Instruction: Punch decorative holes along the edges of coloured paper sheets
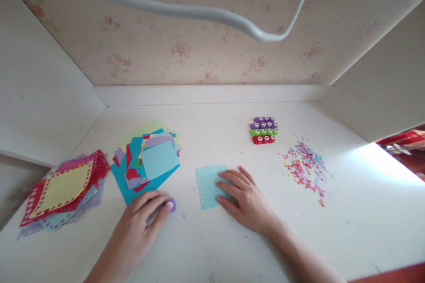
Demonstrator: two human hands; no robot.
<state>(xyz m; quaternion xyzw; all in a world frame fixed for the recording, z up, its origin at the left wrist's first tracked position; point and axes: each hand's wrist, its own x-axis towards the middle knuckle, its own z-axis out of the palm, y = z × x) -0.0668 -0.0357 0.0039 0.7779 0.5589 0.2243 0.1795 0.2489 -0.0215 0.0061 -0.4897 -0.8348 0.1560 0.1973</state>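
Light-blue sheet [210,185], on tabletop [206,252], under spread, flat right hand [244,198] | holed along far and left edges, plain along visible near edge, right edge hidden | left of sheet: left hand [142,212] pinching purple punch [173,204]; unpunched-looking paper stack [161,161]; farther out, holed sheets [68,188] | right of sheet: confetti pile [303,161]

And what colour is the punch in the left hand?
The punch is purple with a white button; head view.
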